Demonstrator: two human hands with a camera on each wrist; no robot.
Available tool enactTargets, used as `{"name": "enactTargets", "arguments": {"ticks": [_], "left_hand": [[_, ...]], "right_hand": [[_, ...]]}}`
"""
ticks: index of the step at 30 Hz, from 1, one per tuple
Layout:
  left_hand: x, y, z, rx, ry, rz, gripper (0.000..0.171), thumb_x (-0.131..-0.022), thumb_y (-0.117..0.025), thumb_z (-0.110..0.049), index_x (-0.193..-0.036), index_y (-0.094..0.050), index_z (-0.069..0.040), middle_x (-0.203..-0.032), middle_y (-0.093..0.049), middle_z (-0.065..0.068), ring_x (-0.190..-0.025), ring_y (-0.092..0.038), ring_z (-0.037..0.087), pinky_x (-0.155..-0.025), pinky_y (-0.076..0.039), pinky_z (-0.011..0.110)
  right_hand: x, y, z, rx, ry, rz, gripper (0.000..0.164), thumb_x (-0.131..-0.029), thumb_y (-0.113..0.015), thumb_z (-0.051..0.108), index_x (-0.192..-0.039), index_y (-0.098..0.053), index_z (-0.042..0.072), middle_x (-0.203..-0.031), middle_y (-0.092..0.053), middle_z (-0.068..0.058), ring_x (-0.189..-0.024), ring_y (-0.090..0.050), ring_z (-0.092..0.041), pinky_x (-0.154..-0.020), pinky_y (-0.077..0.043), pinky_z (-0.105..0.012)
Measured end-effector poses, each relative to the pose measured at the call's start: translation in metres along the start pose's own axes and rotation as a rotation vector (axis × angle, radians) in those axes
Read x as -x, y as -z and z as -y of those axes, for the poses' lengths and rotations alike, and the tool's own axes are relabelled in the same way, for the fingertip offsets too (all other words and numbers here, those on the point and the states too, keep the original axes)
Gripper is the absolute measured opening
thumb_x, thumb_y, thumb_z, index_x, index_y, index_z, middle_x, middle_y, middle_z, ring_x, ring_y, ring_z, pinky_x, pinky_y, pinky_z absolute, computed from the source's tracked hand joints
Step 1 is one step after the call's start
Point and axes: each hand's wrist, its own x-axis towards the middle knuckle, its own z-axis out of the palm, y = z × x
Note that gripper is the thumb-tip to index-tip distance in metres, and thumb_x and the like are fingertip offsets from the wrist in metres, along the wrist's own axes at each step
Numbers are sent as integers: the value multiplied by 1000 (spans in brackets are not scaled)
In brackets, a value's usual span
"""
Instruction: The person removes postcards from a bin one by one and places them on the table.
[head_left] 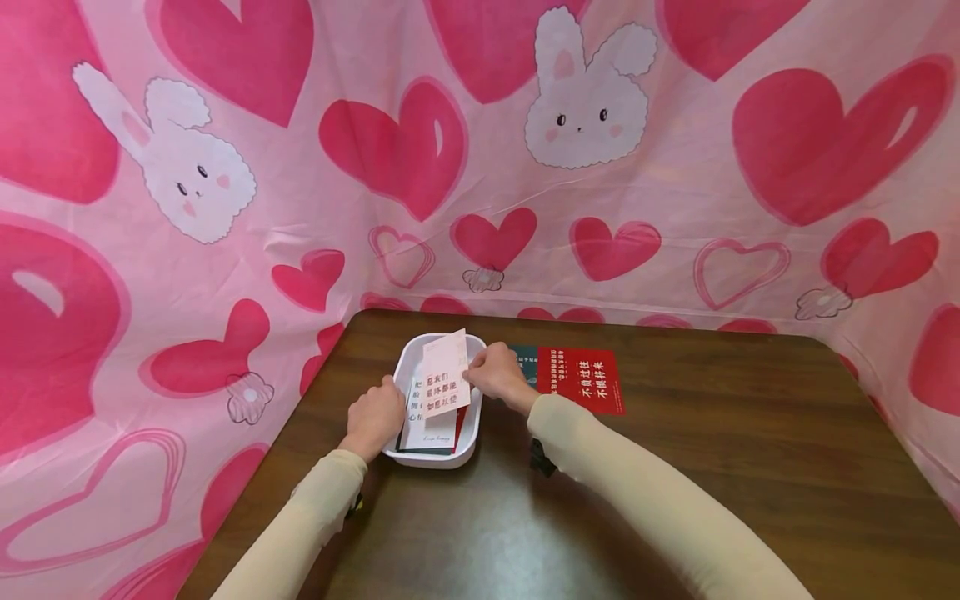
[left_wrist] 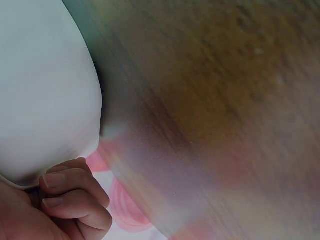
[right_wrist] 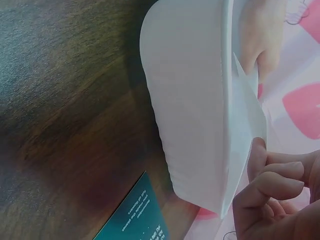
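From here I see the left hand [head_left: 375, 417] gripping the left rim of the white tray [head_left: 430, 461] — probably to steady it. The right hand [head_left: 498, 373] pinches the pale pink card [head_left: 446, 375] by its right edge, slanted over the white card [head_left: 431, 435] in the tray, seemingly leaving its print uncovered. The red card [head_left: 611, 392] lies farther right on the table [head_left: 712, 433].

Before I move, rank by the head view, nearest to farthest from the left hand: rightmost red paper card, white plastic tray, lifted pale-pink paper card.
1. White plastic tray: left hand holds its left rim.
2. Lifted pale-pink card: over the tray, in the right hand.
3. Red card: on the table, right of the tray.
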Motion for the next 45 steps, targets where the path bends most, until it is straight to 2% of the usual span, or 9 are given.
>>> {"name": "enactTargets", "arguments": {"ticks": [6,12,21,29,37,45], "left_hand": [[0,-2,0,-6,-6,-5,48,-108,-54,-25,-138,-50,12,-98,-67,25,-75,-66,34,-76,-62,55],[-1,-3,1,0,-5,1,46,-107,-56,-25,-136,-51,11,-93,-66,23,-72,-65,33,-74,-62,53],[-1,0,1,-3,-13,-19,46,-107,-56,-25,-135,-51,11,-93,-66,24,-74,-66,34,-73,-62,54],[-1,0,1,-1,-24,-9,46,-107,-56,-24,-135,-51,12,-94,-67,24,-73,-65,34,-73,-62,54],[-1,0,1,5,-3,8,45,-107,-57,-24,-135,-51,11,-96,-66,24,-75,-66,34,-76,-62,54],[-3,-1,1,14,-5,3,47,-107,-57,-25,-136,-50,11,-97,-66,24,-76,-66,34,-77,-61,55]], "right_hand": [[-1,5,-7,-4,12,-26,12,-93,-78,14,-91,-83,3,-79,-73,-5,-74,-61,-21,-55,-48,-27],[0,10,-13,-13,4,-55,12,-93,-79,14,-90,-83,3,-80,-74,-8,-69,-60,-20,-53,-48,-27],[-1,24,-19,16,16,-101,14,-91,-80,17,-92,-84,3,-86,-76,-6,-80,-63,-23,-60,-53,-30],[0,35,-29,12,-19,-128,17,-92,-80,19,-95,-83,3,-88,-75,-8,-85,-62,-26,-71,-55,-36],[1,45,-38,-26,-56,-123,20,-94,-79,19,-102,-82,1,-96,-75,-12,-86,-61,-29,-67,-54,-35],[2,65,-49,-83,-59,-134,23,-97,-75,19,-108,-80,-1,-100,-76,-15,-81,-59,-27,-58,-50,-29]]}}
